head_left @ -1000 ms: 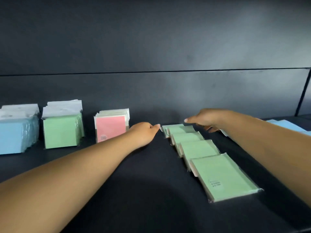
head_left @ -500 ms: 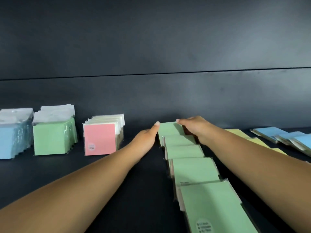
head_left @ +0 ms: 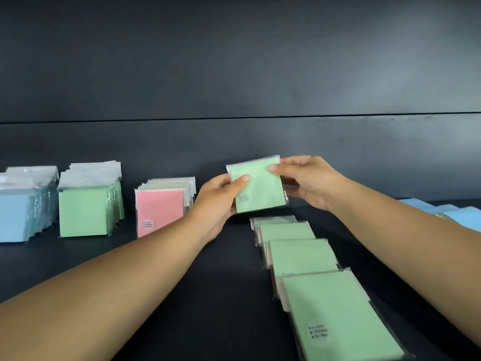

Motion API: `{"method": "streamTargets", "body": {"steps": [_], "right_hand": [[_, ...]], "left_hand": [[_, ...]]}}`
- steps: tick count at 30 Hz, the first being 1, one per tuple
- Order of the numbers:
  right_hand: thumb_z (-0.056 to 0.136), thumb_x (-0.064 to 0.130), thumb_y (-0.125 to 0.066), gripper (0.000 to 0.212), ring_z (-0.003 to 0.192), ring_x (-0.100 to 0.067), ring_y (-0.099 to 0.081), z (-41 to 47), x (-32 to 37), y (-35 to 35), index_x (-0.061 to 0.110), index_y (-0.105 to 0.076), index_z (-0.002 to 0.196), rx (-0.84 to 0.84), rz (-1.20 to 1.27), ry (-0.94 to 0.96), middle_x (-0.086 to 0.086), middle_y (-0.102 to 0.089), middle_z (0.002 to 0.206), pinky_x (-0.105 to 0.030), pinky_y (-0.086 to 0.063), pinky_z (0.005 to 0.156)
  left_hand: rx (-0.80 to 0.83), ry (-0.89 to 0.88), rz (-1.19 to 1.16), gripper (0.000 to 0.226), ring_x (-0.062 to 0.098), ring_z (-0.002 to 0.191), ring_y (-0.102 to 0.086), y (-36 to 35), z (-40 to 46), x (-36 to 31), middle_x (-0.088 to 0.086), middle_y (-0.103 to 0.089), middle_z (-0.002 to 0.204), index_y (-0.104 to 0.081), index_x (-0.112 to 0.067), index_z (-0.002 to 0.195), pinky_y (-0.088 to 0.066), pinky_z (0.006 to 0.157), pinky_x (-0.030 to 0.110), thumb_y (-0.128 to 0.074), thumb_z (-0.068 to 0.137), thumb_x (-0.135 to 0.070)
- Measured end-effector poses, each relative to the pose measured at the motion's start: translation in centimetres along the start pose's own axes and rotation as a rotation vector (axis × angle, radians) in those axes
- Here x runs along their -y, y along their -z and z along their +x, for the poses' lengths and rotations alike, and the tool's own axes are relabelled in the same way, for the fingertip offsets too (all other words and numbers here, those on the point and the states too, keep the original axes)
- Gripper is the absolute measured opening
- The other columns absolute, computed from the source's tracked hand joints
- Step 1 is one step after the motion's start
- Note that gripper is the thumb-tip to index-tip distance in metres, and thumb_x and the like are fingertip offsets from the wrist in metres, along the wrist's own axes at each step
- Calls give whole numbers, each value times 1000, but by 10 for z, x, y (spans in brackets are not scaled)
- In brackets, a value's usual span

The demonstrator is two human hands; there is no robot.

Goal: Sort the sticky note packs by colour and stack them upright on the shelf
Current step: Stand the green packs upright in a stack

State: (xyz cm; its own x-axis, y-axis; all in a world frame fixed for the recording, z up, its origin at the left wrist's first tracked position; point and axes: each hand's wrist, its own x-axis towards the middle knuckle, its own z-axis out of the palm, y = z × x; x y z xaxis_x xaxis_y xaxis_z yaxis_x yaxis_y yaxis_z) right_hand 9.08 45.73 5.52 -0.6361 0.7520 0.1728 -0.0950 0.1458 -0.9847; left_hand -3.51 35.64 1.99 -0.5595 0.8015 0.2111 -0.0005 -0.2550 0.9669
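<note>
Your grip: both hands, left hand [head_left: 221,196] and right hand [head_left: 309,181], pinch the green pack [head_left: 259,188] upright; the green stack [head_left: 88,209] stands far left, nearer your left hand.

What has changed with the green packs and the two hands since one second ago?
Both hands, left and right, have taken hold of the farthest green pack and lifted it off the flat green row, now held nearly upright. The standing blue, green and pink stacks stayed as they were.
</note>
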Motion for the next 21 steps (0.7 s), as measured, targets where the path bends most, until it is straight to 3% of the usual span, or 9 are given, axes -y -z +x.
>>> {"method": "streamTargets", "body": {"steps": [3, 7, 11, 13, 16, 18, 21], "right_hand": [[83, 15, -68, 5, 71, -10, -66, -11, 0, -7, 13, -66, 87, 58, -106, -16, 3, -71, 77, -20, -55, 65], [84, 36, -65, 16, 70, -7, -59, -13, -2, -18, 21, -65, 78, 88, -287, -61, 8, -64, 72, -21, -51, 73], [80, 62, -54, 50, 95, -14, -52, -7, -10, -15, 19, -63, 105, 40, -537, -216, 6, -58, 96, -31, -43, 93], [80, 64, -53, 68, 109, -20, -49, -8, -16, -13, 16, -52, 128, 73, -824, -325, 1, -54, 112, -35, -38, 101], [83, 63, -49, 70, 128, -28, -43, -10, -22, -19, 15, -47, 134, 126, -1151, -369, -5, -45, 141, -36, -33, 104], [88, 60, -44, 67, 130, -27, -41, -11, -20, -28, 13, -45, 135, 143, -1262, -349, -6, -42, 144, -34, -32, 103], [92, 55, -41, 65, 128, -28, -43, -12, -19, -35, 7, -44, 136, 116, -1291, -338, -9, -43, 142, -31, -33, 101]], "left_hand": [[17, 13, -5, 9, 5, 67, -69, 12, -13, -6, -1, -70, 85, -62, -13, 89, -58, 61, 21, -54, 92, -14], [-26, 9, -10, 7, 12, 79, -66, 27, -25, -9, -1, -67, 90, -54, -16, 89, -57, 63, 29, -50, 94, -20], [-105, 14, -12, 6, 16, 88, -64, 40, -34, -1, 2, -64, 102, -50, -18, 99, -55, 63, 33, -45, 98, -21], [-173, 6, 28, 11, 21, 94, -63, 44, -33, 6, 6, -62, 108, -46, -15, 106, -53, 67, 35, -44, 98, -22], [-253, -14, 116, 8, 29, 103, -61, 48, -28, 16, 11, -60, 113, -45, -18, 100, -53, 83, 46, -45, 97, -25], [-269, -26, 196, 10, 32, 105, -59, 49, -27, 19, 14, -59, 113, -44, -20, 97, -48, 92, 52, -46, 96, -30], [-270, -21, 243, 17, 32, 105, -58, 49, -27, 21, 12, -58, 112, -43, -19, 104, -45, 95, 53, -47, 94, -33]]}}
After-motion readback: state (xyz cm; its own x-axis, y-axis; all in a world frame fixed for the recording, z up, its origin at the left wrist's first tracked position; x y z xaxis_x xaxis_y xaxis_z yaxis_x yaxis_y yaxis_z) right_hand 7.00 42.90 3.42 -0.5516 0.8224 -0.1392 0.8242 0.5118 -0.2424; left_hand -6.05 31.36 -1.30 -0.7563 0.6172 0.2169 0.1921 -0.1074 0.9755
